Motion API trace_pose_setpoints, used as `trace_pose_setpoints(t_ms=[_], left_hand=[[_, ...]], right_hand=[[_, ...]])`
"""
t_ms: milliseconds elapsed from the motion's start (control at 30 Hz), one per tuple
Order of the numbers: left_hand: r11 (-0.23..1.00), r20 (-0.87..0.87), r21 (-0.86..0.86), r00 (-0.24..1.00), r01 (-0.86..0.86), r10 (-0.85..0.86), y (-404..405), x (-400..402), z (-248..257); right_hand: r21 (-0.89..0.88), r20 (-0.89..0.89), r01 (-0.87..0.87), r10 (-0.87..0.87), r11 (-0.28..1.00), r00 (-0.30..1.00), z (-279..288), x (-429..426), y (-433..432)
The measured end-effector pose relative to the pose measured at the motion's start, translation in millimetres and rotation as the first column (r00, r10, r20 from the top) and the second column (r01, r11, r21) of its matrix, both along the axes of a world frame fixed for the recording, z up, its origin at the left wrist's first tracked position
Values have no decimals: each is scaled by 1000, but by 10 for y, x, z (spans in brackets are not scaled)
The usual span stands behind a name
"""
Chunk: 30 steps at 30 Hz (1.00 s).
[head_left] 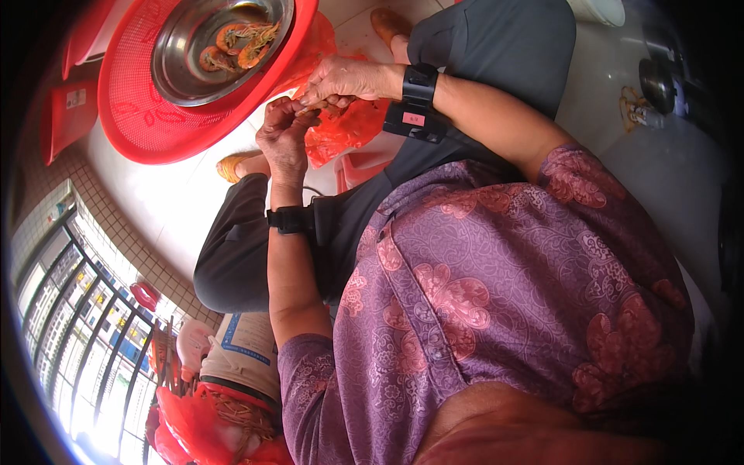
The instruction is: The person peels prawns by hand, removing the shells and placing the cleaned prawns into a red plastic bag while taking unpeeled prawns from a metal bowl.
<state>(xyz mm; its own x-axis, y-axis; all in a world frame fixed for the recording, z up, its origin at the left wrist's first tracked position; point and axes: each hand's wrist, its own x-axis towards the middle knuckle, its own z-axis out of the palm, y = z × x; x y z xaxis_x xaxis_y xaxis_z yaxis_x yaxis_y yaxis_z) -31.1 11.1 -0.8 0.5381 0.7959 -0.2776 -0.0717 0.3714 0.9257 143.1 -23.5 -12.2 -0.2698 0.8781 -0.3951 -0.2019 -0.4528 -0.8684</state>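
Observation:
My left hand [283,136] and my right hand [340,81] meet fingertip to fingertip. Between them they pinch a small pale piece [300,111], probably shrimp, mostly covered by the fingers. Directly below is a crumpled red plastic bag [349,131] with dark scraps on it. Up and to the left, a stainless steel bowl [174,78] rests in a large red plastic basket [131,125]. Several whole cooked shrimp [250,43] lie in the bowl with a little brown liquid. Both wrists wear black straps, the right one carrying a black box [414,122].
A pinkish-red plastic piece [360,168] shows under the bag. Red plastic furniture [70,116] stands left of the basket. A white bucket [247,343] and red bags [197,424] sit by my left side, near a barred window [87,325]. Bottles [642,113] stand far right.

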Motion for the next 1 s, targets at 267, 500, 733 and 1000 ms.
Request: trace_pose_setpoints(t_ms=[267,500,733,1000], left_hand=[[993,17,115,1000,6,-8,-39,61,31],[998,-150,52,989,24,-16,-69,84,97],[999,-245,34,970,3,6,-92,101,93],[994,-318,31,942,-106,111,-53,58,59]], right_hand=[[-144,-176,104,-128,984,976,35,-55,-39],[-607,-248,270,-502,747,829,80,-75,12],[-636,-250,146,-382,758,890,15,-65,18],[-361,-224,162,-254,918,941,241,-132,-60]])
